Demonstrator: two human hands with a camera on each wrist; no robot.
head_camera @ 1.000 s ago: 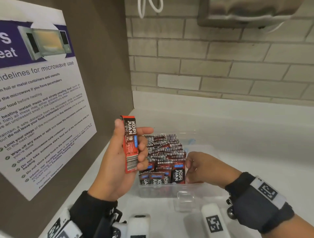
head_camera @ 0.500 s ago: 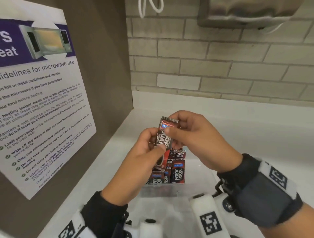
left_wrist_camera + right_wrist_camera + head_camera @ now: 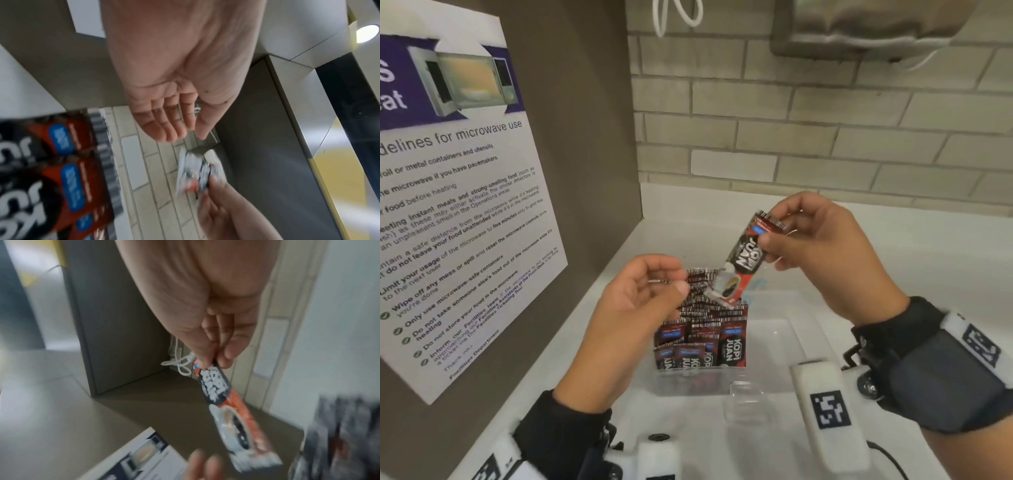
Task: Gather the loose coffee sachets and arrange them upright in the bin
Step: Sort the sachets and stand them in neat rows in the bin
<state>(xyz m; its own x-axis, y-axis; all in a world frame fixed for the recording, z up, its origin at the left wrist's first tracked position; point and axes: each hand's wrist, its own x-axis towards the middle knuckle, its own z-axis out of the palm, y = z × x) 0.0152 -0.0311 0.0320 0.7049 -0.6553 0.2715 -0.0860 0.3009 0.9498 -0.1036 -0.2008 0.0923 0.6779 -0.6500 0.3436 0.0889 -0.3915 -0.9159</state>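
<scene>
Pinching the sachet (image 3: 743,262) by its top seal above the packed bin (image 3: 767,373), the right hand (image 3: 822,253) grasps something light, thin, probably slippery, best taken by that crimped end, while the left hand (image 3: 633,308) hangs released and empty.

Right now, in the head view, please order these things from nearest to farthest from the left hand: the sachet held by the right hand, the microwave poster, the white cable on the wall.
1. The held sachet: just right of the left hand, its lower end close to the fingertips.
2. The microwave poster: on the left panel.
3. The white cable: top of the brick wall.
</scene>
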